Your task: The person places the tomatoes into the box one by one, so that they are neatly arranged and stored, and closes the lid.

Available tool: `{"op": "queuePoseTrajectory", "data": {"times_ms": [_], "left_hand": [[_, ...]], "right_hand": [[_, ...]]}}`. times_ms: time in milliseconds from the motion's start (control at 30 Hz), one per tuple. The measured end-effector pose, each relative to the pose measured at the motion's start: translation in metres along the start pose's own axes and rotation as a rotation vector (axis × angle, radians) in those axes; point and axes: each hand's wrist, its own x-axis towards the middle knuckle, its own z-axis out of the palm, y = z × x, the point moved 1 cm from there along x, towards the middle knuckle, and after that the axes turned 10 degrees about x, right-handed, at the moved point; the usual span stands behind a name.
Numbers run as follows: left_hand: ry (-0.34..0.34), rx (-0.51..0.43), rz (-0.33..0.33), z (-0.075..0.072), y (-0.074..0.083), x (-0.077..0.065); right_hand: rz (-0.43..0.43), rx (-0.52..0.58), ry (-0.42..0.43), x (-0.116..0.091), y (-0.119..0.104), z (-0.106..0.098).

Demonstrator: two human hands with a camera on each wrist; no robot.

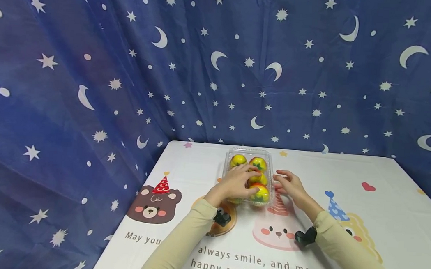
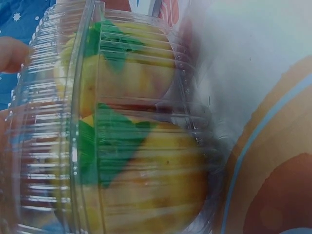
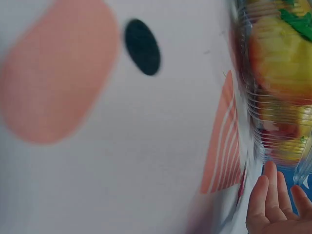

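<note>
A clear plastic clamshell box (image 1: 271, 171) stands near the far edge of the table, holding several yellow-red fruits (image 1: 260, 194) with green leafy tops, persimmon-like. My left hand (image 1: 234, 182) lies over the box's left part, fingers spread and loosely bent above the lid. It hides some of the fruits. In the left wrist view the ribbed lid (image 2: 41, 146) meets the base along a seam, with two fruits (image 2: 161, 180) behind the clear wall. My right hand (image 1: 291, 188) is at the box's right side, fingers extended towards it; whether they touch it, I cannot tell.
The white tablecloth (image 1: 346, 179) bears printed animals and lettering. A blue curtain (image 1: 203, 88) with moons and stars hangs behind the table and along its left side. A dark strap-on device (image 1: 222, 217) sits on each wrist.
</note>
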Motion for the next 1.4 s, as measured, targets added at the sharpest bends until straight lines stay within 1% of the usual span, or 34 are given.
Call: {"op": "queuePoseTrajectory", "data": {"times_ms": [233,433,567,800,900,1233,1300,1400], "left_hand": [[0.007,0.009,0.002,0.001,0.000,0.000],[0.021,0.019,0.006,0.001,-0.001,0.000],[0.012,0.023,0.001,0.000,0.000,0.000],[0.010,0.021,0.003,0.000,-0.002,-0.001],[0.004,0.020,0.004,0.000,-0.002,-0.001],[-0.003,0.029,-0.006,0.001,-0.002,-0.002],[-0.006,0.033,-0.003,0.002,-0.002,-0.001],[-0.003,0.036,-0.005,0.002,-0.004,0.000]], "right_hand": [[0.005,-0.009,0.025,0.015,0.000,0.005],[-0.003,0.026,0.057,0.028,-0.001,0.008],[0.006,0.002,0.060,0.032,-0.006,0.009],[0.042,0.042,0.076,0.046,-0.010,0.014],[0.069,0.030,0.078,0.050,-0.009,0.015],[0.157,0.040,0.108,0.069,0.001,0.017],[0.165,0.032,0.111,0.072,0.001,0.016],[0.156,0.029,0.105,0.076,-0.001,0.015]]}}
